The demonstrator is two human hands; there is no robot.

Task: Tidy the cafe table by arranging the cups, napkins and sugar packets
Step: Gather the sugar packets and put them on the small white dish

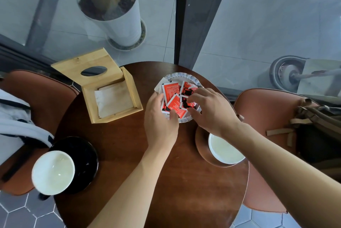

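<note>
Now sugar packets (pixel 172 92) between both hands' grip.

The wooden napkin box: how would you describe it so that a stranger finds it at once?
On the round dark table, look at the far left edge. The wooden napkin box stands there, left of the white dish of red packets. It alone is pale wood, with an oval-holed lid swung open.
</note>
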